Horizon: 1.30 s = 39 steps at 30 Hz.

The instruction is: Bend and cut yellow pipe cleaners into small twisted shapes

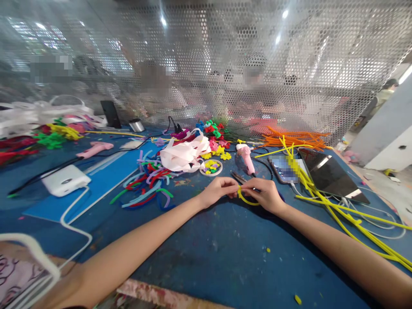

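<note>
A yellow pipe cleaner (247, 201) is pinched between the fingertips of both my hands above the blue table. My left hand (219, 192) is closed on it at the near bend. From the other side my right hand (266, 196) closes on the same pipe cleaner, which curves in a loop below the fingers. Metal blades, apparently of scissors (237, 177), show just beyond my hands. A dark blue rounded part shows past my right hand; whether my hand touches the scissors I cannot tell. A pink glue gun (246, 159) stands behind them.
Yellow pipe cleaners (322, 199) lie right, across a phone (283, 169) and a dark tablet (333, 175). Left are coloured pipe cleaner pieces (148, 182), white ribbon (183, 152), a white box with cable (66, 180) and another pink glue gun (95, 149). Perforated metal (206, 56) stands behind.
</note>
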Tool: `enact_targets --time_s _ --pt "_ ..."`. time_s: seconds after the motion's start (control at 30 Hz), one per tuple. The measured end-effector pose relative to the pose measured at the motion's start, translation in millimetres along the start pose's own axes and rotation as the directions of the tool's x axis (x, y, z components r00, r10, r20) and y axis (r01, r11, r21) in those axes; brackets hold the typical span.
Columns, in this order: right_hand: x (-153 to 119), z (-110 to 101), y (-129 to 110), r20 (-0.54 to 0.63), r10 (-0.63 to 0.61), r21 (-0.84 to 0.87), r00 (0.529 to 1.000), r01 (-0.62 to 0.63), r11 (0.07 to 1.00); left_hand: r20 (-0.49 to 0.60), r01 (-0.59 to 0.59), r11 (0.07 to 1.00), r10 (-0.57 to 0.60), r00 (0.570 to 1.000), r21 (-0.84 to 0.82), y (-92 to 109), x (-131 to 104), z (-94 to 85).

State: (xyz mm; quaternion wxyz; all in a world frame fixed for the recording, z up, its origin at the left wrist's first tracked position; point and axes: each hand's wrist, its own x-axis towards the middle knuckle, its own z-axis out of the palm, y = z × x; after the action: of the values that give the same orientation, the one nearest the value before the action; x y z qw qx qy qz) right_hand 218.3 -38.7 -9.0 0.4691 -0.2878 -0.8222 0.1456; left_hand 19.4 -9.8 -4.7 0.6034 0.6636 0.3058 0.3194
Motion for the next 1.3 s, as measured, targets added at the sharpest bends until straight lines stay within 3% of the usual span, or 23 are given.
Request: enact_targets --time_s 0.17,0.3,0.43,0.6,0.77,1.0,1.3 --pt "1 -2 -2 -0.129 0.022 0.005 0.991 -0.021 1.0 -0.029 -0.04 0.973 0.034 0.999 -0.225 -1 -5 18.4" --pt "6 -3 -5 -0.123 0.105 0.089 0.987 -0.095 0.992 -0.042 -0.017 0.93 0.001 0.999 -0.366 -2 -5 20.8" --pt "9 -3 -5 -0.063 0.186 0.133 0.981 -0.176 0.975 -0.023 -0.05 0.964 0.046 0.999 -0.26 -3 -2 11.1" --pt "9 -2 0 0.057 0.187 0.205 0.981 -0.195 0.959 -0.001 -0.086 0.995 0.086 0.996 -0.06 -1 -2 3.6" --pt "9 -1 2 0.075 0.209 0.259 0.975 -0.222 0.94 0.041 -0.121 0.988 0.118 0.992 0.096 2 -3 2.9" --pt "7 -1 1 0.044 0.256 0.242 0.966 -0.259 0.935 0.049 -0.146 0.983 0.141 0.989 0.115 2 -2 3.6" --pt "6 -2 -2 0.026 0.221 0.161 0.975 -0.222 0.962 0.037 -0.125 0.989 0.122 0.992 0.082 -1 1 4.6"
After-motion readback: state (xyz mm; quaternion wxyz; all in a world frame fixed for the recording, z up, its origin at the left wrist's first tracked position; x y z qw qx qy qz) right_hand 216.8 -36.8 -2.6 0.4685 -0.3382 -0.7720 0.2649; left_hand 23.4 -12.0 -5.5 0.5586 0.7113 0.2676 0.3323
